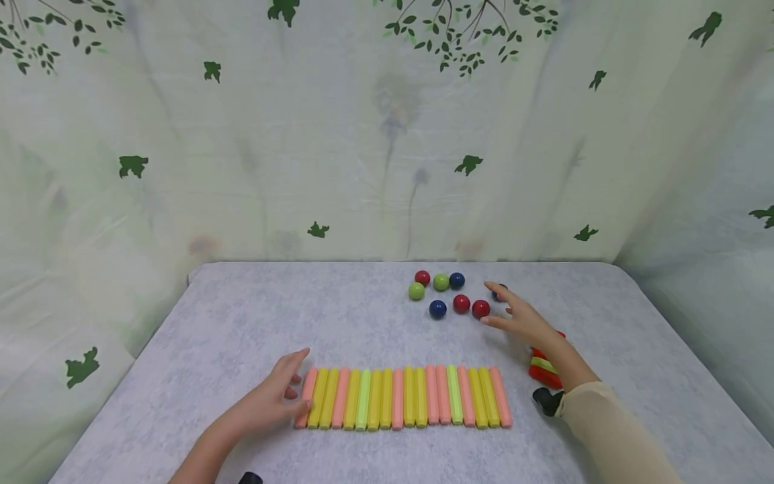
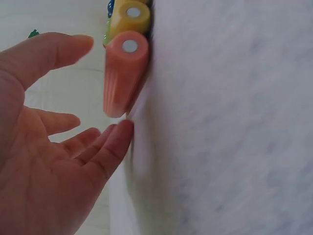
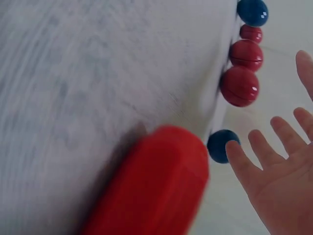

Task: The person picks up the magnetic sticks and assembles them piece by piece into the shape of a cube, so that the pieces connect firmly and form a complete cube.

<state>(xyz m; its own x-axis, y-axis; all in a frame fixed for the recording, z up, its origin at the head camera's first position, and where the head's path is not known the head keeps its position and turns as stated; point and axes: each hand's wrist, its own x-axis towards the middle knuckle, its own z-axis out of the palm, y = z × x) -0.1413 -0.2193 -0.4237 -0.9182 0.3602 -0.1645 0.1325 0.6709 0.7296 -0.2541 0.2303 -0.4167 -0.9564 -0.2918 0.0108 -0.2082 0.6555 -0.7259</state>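
A row of pink, yellow and green magnetic sticks lies side by side on the table. My left hand is at its left end, thumb by the outermost pink stick, fingers spread around nothing. The metal stick ends show in the left wrist view. My right hand reaches out with parted fingers beside several balls: red, blue and green. One blue ball is partly hidden behind a finger. Whether the right fingertips touch the nearest red ball I cannot tell.
Under my right forearm lie red sticks and a yellow-green stick, partly covered. One red stick looms close in the right wrist view. A leaf-patterned curtain hangs behind the table's far edge.
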